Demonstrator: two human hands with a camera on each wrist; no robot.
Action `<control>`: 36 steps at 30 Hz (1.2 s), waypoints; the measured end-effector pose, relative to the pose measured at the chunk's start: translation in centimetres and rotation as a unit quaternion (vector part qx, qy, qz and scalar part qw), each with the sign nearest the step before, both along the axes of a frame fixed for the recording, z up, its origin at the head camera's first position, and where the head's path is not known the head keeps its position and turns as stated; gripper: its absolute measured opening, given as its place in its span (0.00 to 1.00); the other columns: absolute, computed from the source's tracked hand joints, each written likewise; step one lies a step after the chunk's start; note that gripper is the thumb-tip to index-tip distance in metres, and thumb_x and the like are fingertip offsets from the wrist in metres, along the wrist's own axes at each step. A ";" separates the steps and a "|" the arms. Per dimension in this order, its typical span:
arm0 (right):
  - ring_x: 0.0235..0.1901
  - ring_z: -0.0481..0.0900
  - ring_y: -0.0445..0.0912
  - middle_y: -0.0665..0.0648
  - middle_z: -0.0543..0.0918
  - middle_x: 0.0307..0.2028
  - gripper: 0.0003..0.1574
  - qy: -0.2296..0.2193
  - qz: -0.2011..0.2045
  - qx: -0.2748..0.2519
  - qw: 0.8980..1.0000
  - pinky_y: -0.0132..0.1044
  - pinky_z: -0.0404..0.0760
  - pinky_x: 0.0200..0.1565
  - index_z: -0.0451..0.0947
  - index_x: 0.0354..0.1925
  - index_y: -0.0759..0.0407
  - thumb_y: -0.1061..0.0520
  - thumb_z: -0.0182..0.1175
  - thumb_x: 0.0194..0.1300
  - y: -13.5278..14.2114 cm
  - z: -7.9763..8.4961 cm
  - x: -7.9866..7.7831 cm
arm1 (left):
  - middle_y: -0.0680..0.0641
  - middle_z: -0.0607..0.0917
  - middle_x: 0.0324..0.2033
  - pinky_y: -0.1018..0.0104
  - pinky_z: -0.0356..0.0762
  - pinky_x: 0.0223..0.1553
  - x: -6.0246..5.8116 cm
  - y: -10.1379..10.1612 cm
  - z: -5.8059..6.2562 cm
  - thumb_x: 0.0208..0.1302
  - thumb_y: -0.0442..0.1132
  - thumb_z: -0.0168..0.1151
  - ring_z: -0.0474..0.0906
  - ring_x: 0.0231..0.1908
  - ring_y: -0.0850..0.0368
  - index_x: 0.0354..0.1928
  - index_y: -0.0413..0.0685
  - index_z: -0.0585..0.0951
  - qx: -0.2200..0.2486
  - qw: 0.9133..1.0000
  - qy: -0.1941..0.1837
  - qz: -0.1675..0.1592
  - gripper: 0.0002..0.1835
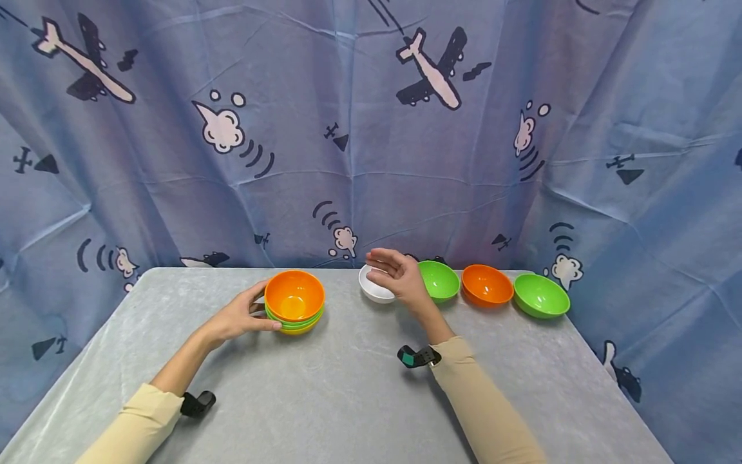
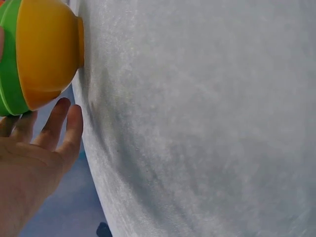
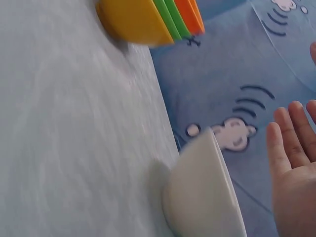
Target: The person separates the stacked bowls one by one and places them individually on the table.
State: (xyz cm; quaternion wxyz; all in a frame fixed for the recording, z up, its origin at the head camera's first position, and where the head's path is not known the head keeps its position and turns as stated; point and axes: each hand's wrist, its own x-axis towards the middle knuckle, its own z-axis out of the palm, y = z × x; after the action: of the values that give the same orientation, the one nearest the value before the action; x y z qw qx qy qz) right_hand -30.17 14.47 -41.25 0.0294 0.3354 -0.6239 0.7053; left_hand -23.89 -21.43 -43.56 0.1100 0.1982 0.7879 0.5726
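A stack of nested bowls stands on the left part of the table: an orange bowl (image 1: 294, 296) on top, green rims below, a yellow bowl (image 2: 47, 49) at the bottom. My left hand (image 1: 234, 317) holds the stack from its left side, thumb at the front and fingers around the back. Above and beside a white bowl (image 1: 377, 293), my right hand (image 1: 402, 278) is raised with its fingers extended and nothing in it. In the right wrist view, the palm (image 3: 298, 192) is apart from the white bowl (image 3: 202, 192).
Right of the white bowl, a green bowl (image 1: 440, 281), an orange bowl (image 1: 487, 287) and another green bowl (image 1: 542, 298) stand in a row near the back edge. A grey cloth covers the table (image 1: 324, 399). Behind it hangs a blue curtain (image 1: 371, 148) with printed planes.
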 end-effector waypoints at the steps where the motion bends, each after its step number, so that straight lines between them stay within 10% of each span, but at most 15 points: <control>1: 0.55 0.68 0.65 0.77 0.69 0.54 0.32 0.000 0.008 -0.002 1.000 0.45 0.73 0.53 0.65 0.58 0.75 0.71 0.64 0.56 -0.5 -0.1 0.0 | 0.43 0.59 0.67 0.47 0.64 0.58 0.0 0.0 -0.1 0.50 0.39 0.74 0.64 0.60 0.39 0.71 0.53 0.55 0.004 1.000 0.000 -0.001 0.50; 14: 0.59 0.64 0.65 0.68 0.69 0.58 0.39 -0.035 0.061 0.049 0.996 0.58 0.63 0.58 0.62 0.61 0.77 0.72 0.67 0.52 -5.2 -0.1 1.9 | 0.42 0.58 0.67 0.49 0.67 0.56 0.1 -0.2 -0.5 0.52 0.40 0.73 0.65 0.59 0.39 0.72 0.50 0.54 -0.004 1.000 -0.009 0.006 0.49; 36: 0.63 0.60 0.52 0.63 0.59 0.66 0.58 -0.032 0.090 0.130 0.987 0.46 0.60 0.62 0.49 0.69 0.69 0.67 0.72 0.48 -10.2 -2.2 3.2 | 0.48 0.59 0.67 0.52 0.71 0.53 0.4 -0.1 -0.4 0.51 0.45 0.73 0.67 0.58 0.41 0.71 0.55 0.54 -0.019 1.000 -0.013 0.017 0.49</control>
State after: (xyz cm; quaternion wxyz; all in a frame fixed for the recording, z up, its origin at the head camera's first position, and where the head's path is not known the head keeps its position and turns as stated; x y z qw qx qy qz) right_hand -26.99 4.22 -43.43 -0.0981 0.3682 -0.6781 0.6285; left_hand -23.45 -21.50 -43.94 0.1141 0.1754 0.8002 0.5621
